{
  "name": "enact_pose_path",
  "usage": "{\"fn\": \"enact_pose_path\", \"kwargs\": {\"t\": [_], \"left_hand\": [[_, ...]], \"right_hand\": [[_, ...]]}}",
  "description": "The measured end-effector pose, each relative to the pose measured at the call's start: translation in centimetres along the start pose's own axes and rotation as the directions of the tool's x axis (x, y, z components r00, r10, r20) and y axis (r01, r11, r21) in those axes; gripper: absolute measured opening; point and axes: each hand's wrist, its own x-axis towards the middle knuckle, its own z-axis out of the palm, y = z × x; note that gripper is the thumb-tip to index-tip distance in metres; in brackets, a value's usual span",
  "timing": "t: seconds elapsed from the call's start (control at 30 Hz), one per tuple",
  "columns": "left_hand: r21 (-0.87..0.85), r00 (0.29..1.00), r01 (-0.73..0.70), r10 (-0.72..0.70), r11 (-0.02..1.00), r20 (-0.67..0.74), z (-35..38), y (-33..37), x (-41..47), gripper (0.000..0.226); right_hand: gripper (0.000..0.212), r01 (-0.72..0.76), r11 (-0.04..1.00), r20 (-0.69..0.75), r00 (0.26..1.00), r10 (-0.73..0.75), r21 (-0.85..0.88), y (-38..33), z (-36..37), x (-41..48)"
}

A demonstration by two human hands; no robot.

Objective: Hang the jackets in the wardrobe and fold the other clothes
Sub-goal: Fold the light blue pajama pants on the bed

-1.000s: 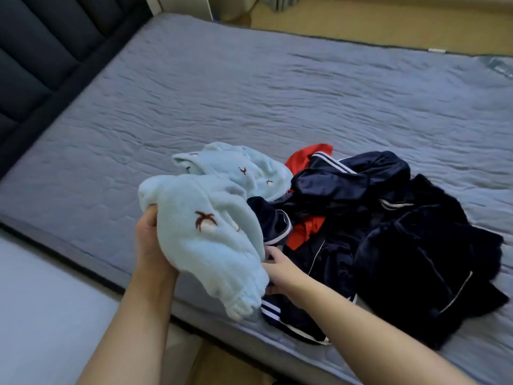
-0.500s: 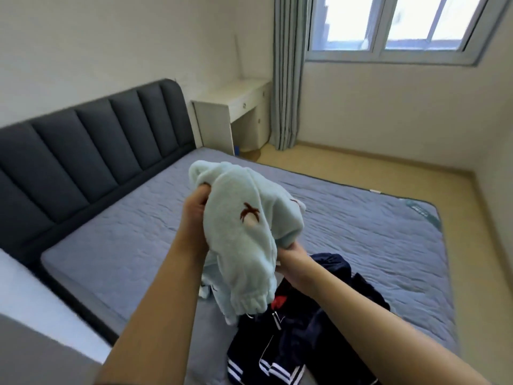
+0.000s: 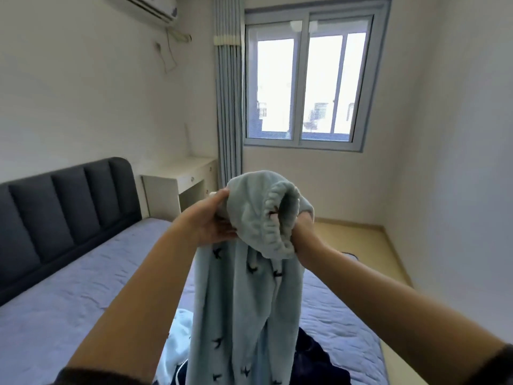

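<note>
Holding: light-blue fleece pyjama trousers (image 3: 244,301), lifted in front of the person, both hands at the top end.
View: head cam, the only one.
Left hand (image 3: 213,220): thumb on top, fingers under, clamped on bunched fleece just beside the waistband.
Right hand (image 3: 301,225): tucked in at the elastic waistband (image 3: 277,237), fleece bunched over it; gripping, fingers mostly hidden.
Hands: close together, with the waistband opening between them.
Trousers: hang straight down from the hands over the bed, small dark bird-like prints, lower end runs out of frame.
Bed: grey-blue quilted mattress (image 3: 83,301), dark padded headboard (image 3: 63,207) on the left.
Pile: pale garment (image 3: 177,337) and dark navy clothes (image 3: 313,354) on the mattress, partly hidden behind the hanging trousers.
Room: white desk (image 3: 177,184) next to the headboard, grey curtain (image 3: 229,107), window (image 3: 311,87), air conditioner (image 3: 150,6) top left.
</note>
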Motion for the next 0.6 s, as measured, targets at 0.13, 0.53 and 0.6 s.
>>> {"fn": "enact_pose_path", "kwargs": {"t": [0.13,0.53,0.6], "left_hand": [[0.289,0.988,0.142,-0.117,0.947,-0.104,0.1,-2.7,-1.1,0.059],[0.450,0.957,-0.253,0.291,0.856,-0.015,4.5,-4.3,0.7,0.018],[0.487,0.942,-0.306,0.334,0.818,0.031,4.8,-3.8,0.8,0.021]], "right_hand": [[0.019,0.065,0.988,0.018,0.998,-0.063,-0.142,0.6,-2.0,-0.9],[0.020,-0.071,0.923,0.156,0.978,0.139,-0.377,1.4,-3.0,-0.6],[0.019,-0.101,0.920,0.253,0.945,0.208,-0.378,1.1,-3.5,-1.0]]}}
